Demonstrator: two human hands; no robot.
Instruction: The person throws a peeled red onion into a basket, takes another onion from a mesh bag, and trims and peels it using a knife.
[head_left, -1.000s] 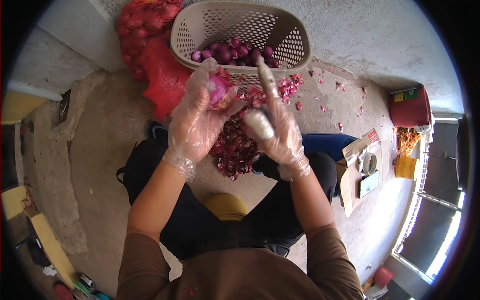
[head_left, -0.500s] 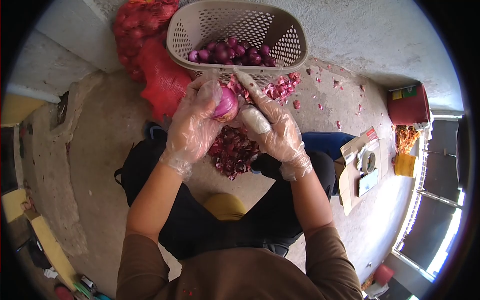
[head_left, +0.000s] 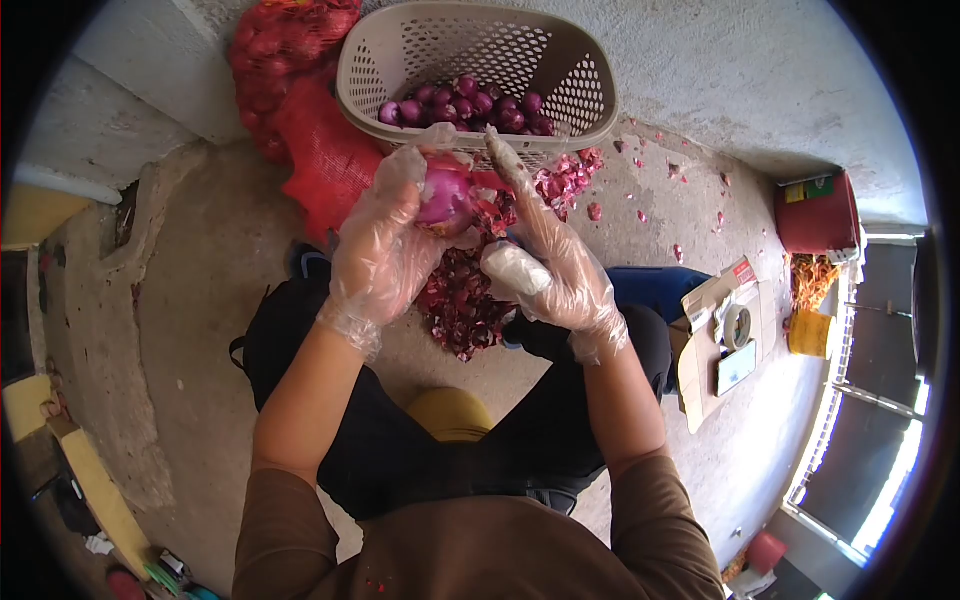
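My left hand (head_left: 385, 235), in a clear plastic glove, is closed around a purple-red onion (head_left: 445, 202). The onion's surface is smooth and shiny. Just to its right, my gloved right hand (head_left: 558, 265) has the index finger stretched forward and the thumb apart. White wrapping covers that thumb and part of the index finger. Loose red onion skin shows between the onion and the right hand; whether the fingers touch it I cannot tell. Below both hands, a heap of dark red onion skins (head_left: 465, 310) lies on the floor.
A beige perforated basket (head_left: 478, 15) holding several purple onions (head_left: 465, 105) stands ahead against the wall. Left of it are red mesh sacks (head_left: 285, 75). To the right, a cardboard piece (head_left: 700, 385) bears a tape roll (head_left: 737, 325) and a phone-like object (head_left: 736, 368). Beyond is a red bucket (head_left: 815, 215).
My right hand has moved slightly away from the onion, and its index finger and thumb have spread apart. The onion has turned a little in my left hand, showing more smooth surface.
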